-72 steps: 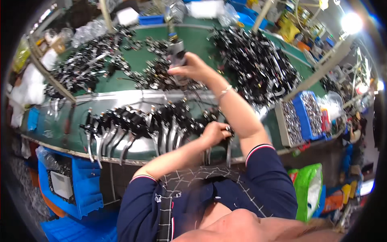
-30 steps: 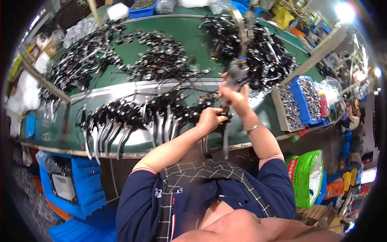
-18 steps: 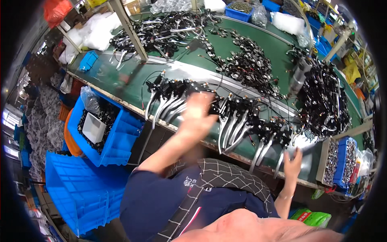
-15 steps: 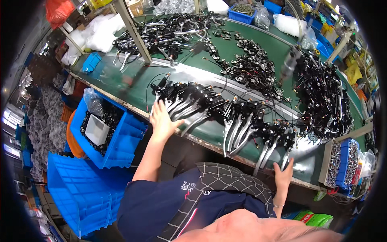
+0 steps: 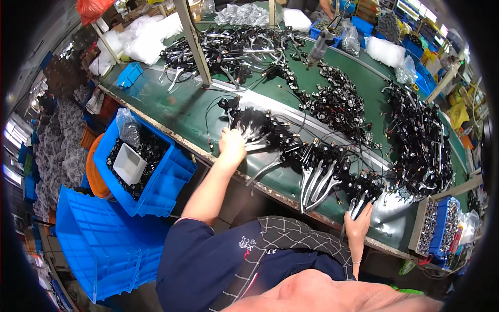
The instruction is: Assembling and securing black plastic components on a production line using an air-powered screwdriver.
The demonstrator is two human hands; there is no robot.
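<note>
A row of brake levers with silver blades, black clamp ends and thin wires (image 5: 318, 179) lies along the near side of the green workbench (image 5: 171, 112). At the row's left end, my left hand (image 5: 233, 146) has its fingers curled round several silver blades, partly blurred. My right hand (image 5: 357, 223) closes on a bunch of silver blades at the right end, thumb on the near side and fingers along the far side. One lever (image 5: 265, 170) sticks out toward the bench edge, to the right of my left hand.
Small black and silver clamp parts (image 5: 338, 99) are heaped mid-bench. More levers pile at back left (image 5: 223, 49) and right (image 5: 418, 140). A powered screwdriver (image 5: 320, 46) hangs over the far side. Blue crates (image 5: 176, 174) stand left; a blue parts bin (image 5: 445, 226) sits right.
My left hand has gone from spread fingers to curled round the blades, shifting right. My right hand has closed on the right-end levers, now bunched together. The hanging screwdriver has swung left and away.
</note>
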